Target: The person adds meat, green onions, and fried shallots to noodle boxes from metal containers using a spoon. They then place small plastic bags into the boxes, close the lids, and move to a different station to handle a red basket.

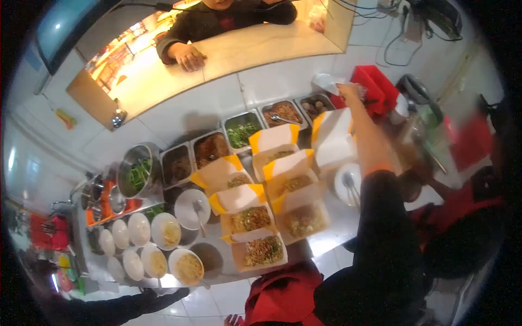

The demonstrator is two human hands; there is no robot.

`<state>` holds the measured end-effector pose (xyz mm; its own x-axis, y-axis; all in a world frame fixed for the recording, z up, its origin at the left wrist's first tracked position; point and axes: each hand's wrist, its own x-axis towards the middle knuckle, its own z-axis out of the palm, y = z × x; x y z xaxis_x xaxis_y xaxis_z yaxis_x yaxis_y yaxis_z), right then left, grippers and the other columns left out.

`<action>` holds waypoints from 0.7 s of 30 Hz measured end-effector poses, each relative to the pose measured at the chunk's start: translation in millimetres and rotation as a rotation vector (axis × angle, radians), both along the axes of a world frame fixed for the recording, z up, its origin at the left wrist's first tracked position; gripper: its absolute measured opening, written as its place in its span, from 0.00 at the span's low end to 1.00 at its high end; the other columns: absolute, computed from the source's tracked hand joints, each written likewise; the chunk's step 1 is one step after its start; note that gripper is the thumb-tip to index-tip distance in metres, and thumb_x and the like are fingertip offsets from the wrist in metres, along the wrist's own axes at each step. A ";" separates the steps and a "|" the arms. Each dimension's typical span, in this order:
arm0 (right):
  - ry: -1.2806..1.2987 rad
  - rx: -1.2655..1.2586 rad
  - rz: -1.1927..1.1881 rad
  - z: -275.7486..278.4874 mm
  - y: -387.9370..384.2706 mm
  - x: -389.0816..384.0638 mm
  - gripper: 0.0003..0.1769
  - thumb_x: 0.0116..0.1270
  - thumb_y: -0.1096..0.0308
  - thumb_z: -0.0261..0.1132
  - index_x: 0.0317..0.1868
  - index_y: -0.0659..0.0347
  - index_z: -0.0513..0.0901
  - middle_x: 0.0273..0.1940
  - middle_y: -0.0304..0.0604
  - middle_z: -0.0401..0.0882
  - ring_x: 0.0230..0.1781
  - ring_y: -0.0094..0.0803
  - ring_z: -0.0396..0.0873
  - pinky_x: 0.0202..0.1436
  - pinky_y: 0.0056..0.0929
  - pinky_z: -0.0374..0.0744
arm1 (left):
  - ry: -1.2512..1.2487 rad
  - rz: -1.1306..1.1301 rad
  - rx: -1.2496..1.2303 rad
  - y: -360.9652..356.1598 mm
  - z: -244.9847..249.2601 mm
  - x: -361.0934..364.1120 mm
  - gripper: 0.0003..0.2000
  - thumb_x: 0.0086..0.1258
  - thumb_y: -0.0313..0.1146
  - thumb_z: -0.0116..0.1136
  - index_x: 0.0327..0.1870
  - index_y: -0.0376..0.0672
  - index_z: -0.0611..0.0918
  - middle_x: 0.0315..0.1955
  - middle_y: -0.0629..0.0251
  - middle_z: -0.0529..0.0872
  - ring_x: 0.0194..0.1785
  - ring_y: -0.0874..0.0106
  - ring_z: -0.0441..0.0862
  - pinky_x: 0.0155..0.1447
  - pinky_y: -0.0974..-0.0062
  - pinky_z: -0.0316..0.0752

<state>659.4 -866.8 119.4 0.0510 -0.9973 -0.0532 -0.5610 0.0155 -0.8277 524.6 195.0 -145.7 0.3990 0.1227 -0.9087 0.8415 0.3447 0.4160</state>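
Note:
My right arm reaches forward over the counter. My right hand (349, 92) is closed, fingers pinched on a piece of clear plastic (326, 82) beside a red bin (375, 87) at the wall. Beneath that forearm stand an open takeout box (333, 127) with yellow flaps and a white bowl (348, 185) with utensils in it. At the bottom edge, beside my red apron (285, 296), the fingertips of my left hand (234, 320) show, slightly apart and holding nothing visible. Nearest to me, an open box (260, 251) holds noodles with toppings; several more boxes stand behind it.
Metal trays of toppings, one with chopped greens (243, 130), line the wall. White bowls (186, 266), some with noodles, stand left, near a metal pot (138, 171). A person's hand (187, 57) rests on the hatch ledge. Co-workers' dark sleeve (136, 307) and red clothing (457, 204) flank me.

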 end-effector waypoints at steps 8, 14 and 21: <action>-0.126 -0.526 0.052 44.3 -14.5 21.0 0.21 0.59 0.52 0.65 0.39 0.63 0.85 0.36 0.52 0.86 0.38 0.43 0.83 0.46 0.40 0.77 | -0.153 -0.165 -0.052 -46.9 51.1 -7.1 0.24 0.75 0.47 0.50 0.67 0.47 0.71 0.65 0.54 0.72 0.64 0.53 0.73 0.64 0.53 0.73; -0.928 -0.435 0.529 174.6 76.8 -3.5 0.07 0.66 0.68 0.61 0.39 0.61 0.82 0.33 0.33 0.79 0.33 0.21 0.72 0.37 0.23 0.72 | -0.338 -0.681 0.034 -111.8 150.5 48.6 0.26 0.77 0.47 0.47 0.70 0.44 0.67 0.66 0.53 0.72 0.65 0.55 0.74 0.64 0.60 0.72; -0.762 0.284 1.381 108.9 370.4 -88.0 0.14 0.68 0.64 0.64 0.49 0.63 0.81 0.44 0.36 0.82 0.47 0.25 0.78 0.54 0.31 0.77 | -0.761 -0.999 -0.624 -305.2 300.5 128.7 0.39 0.71 0.63 0.49 0.67 0.33 0.69 0.63 0.49 0.75 0.68 0.58 0.71 0.71 0.57 0.64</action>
<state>571.4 -496.4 228.3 0.9625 -0.1299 0.2382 0.2480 0.0651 -0.9666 653.2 -110.2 154.8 0.4898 -0.8405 -0.2316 0.4783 0.0370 0.8774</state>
